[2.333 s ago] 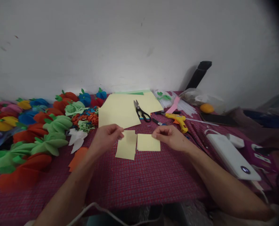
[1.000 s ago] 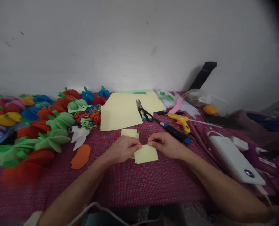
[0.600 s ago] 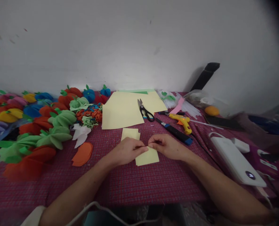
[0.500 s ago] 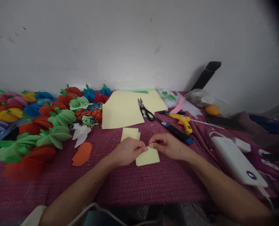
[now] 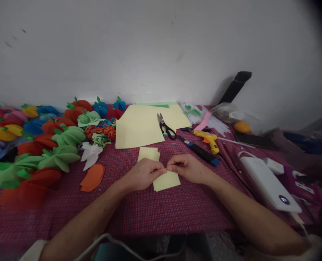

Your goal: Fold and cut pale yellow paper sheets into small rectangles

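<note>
Both hands meet over a small pale yellow sheet (image 5: 166, 182), which looks layered at its lower edge. My left hand (image 5: 143, 174) pinches its upper edge between thumb and forefinger. From the other side, my right hand (image 5: 189, 168) pinches the same edge, its fingertips almost touching the left ones. Behind my left hand lie more small yellow pieces (image 5: 149, 153), partly covered by it. Farther back are large yellow sheets (image 5: 139, 127) with black-handled scissors (image 5: 166, 127) resting on them. A utility knife (image 5: 201, 152) lies beyond my right hand.
Colourful pumpkin shapes (image 5: 68, 136) crowd the left side, with orange cut pieces (image 5: 92, 177) and a white piece (image 5: 91, 154) nearer. To the right are a yellow glue gun (image 5: 206, 139), a white power bank (image 5: 269, 183) and a purple power strip (image 5: 303, 185). A wall (image 5: 150, 54) stands behind.
The whole view has shifted slightly, so everything sits a little farther left. Both hands keep their pinch on the yellow sheet, and my right fingertips have come slightly closer to the left ones.
</note>
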Demonstrator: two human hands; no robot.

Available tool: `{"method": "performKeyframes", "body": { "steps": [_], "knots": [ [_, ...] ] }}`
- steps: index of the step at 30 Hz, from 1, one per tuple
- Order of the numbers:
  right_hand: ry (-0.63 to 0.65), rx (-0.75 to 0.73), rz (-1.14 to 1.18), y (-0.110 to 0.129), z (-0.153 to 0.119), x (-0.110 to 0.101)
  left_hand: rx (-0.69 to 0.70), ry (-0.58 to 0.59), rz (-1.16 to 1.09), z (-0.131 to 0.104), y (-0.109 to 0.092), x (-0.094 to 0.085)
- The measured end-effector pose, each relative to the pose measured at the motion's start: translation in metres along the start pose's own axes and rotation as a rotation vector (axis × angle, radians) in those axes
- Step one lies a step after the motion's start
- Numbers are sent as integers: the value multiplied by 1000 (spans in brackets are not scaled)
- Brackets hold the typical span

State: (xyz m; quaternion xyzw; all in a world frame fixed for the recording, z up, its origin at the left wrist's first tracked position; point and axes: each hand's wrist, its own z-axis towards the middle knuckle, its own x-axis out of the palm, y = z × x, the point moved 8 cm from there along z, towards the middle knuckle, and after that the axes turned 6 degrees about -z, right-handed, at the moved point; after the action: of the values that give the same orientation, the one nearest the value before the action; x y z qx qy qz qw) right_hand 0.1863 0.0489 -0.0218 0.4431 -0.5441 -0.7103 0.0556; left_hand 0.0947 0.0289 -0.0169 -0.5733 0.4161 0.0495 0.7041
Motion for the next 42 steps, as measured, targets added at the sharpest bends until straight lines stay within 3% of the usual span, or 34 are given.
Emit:
{"method": "performKeyframes", "body": {
  "steps": [3, 8, 12, 14, 19, 22, 28, 33, 37, 42],
  "knots": [
    [-2, 22, -8, -4, -1, -5, 8, 17, 14, 0, -2, 0],
    [-28, 50, -23, -6, -4, -24, -36, 29, -41, -3, 4, -16],
    [-41, 57, -36, -4, -5, -28, -86, -71, -126, -4, 9, -32],
    [-16, 60, -21, -3, -5, -21, -74, -101, -156, -4, 6, -30],
    [-7, 38, -33, 2, -3, -12, -36, 34, -97, -1, -1, 1],
    [-32, 37, -4, -1, -3, -23, -36, 21, -112, -1, 3, -3],
    [-277, 116, 64, -16, -9, -59, -117, -144, -372, -2, 17, -27],
    [-171, 57, 291, -3, -1, -25, -68, -374, -645, 1, 19, -26],
    [-257, 78, 229, -10, 1, -22, 95, -463, -442, 1, 5, -29],
    [-332, 66, -17, -27, 0, -42, 63, -578, -151, -6, 7, -44]
  ]
}}
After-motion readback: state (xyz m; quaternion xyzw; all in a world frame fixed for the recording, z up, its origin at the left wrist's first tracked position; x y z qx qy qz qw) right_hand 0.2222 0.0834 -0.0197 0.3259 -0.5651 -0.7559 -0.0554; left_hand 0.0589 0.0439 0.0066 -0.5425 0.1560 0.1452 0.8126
